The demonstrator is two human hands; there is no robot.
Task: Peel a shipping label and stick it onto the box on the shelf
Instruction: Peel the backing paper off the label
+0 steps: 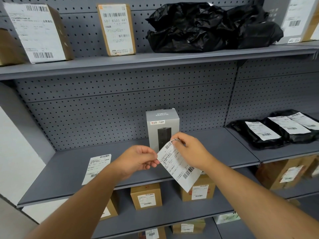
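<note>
A white shipping label (178,165) with barcodes hangs tilted in front of the middle shelf (69,171). My left hand (138,160) pinches its left edge. My right hand (191,150) pinches its top corner. Behind the label stands a grey box (162,125) with a dark tower printed on it, upright on the middle shelf and partly hidden by my right hand. A second label sheet (97,167) lies flat on the shelf to the left of my hands.
Black mailer bags with labels (276,130) lie on the shelf at right. The upper shelf holds labelled cardboard boxes (117,28) and crumpled black bags (207,26). Brown labelled boxes (146,196) stand on the lower shelves.
</note>
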